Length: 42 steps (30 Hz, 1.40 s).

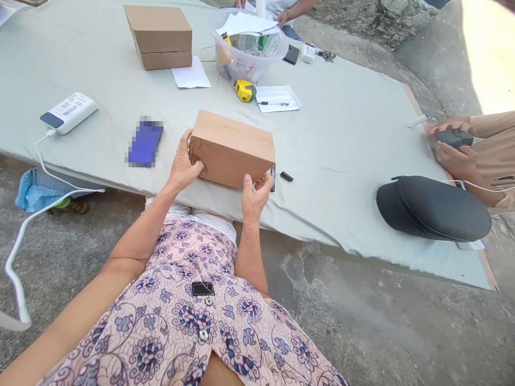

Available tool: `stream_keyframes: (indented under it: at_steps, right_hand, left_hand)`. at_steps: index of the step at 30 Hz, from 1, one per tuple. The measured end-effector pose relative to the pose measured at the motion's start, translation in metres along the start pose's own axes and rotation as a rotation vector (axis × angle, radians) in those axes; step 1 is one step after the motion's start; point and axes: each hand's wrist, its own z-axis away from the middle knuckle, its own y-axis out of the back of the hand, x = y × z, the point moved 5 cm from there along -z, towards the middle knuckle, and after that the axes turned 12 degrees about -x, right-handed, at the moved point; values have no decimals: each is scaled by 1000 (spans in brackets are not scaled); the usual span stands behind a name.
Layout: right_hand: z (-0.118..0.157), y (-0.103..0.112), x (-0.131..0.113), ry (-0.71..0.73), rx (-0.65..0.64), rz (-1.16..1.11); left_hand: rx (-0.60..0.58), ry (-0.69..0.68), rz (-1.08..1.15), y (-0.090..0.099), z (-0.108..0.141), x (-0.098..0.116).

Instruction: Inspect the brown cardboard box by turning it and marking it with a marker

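My left hand (184, 163) spreads on the box (231, 150), right hand (253, 197) curls at its corner; near the edge of the desk (333, 161), a slip could drop it.

The person's bare left forearm (139, 233) is angling in from the lower left, and the left hand (183, 163) is turning its palm toward the right, with its fingers (184, 143) pointing upward and its thumb (197, 169) stretching across low. The bare right forearm (250, 254) is rising almost straight ahead, and the right hand (253, 199) is cupping upward, with its fingers (263, 182) curling forward, apart from its raised thumb (247, 185). Both hands are facing each other, close together, and both are gripping.
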Motion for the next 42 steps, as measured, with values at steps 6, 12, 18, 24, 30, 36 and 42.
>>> stream_keyframes:
  at_steps: [6,12,18,24,30,36,42]
  right_hand:
    - [0,8,-11,-71,-42,-84]
    - [4,17,-28,-125,-70,-31]
    - [9,19,-31,-118,-4,-39]
    - [7,17,-26,-97,20,40]
    - [5,17,-27,-87,11,67]
    - [4,14,-26,-122,-7,88]
    - [6,8,-29,-127,36,156]
  left_hand:
    - [-19,170,52,8,3,20]
    - [51,213,-74,7,11,36]
    - [6,94,-83,2,10,45]
    - [-18,32,-67,1,8,41]
    - [0,56,-160,-2,10,36]
    - [55,87,-259,-4,11,30]
    - [126,81,-346,-9,13,33]
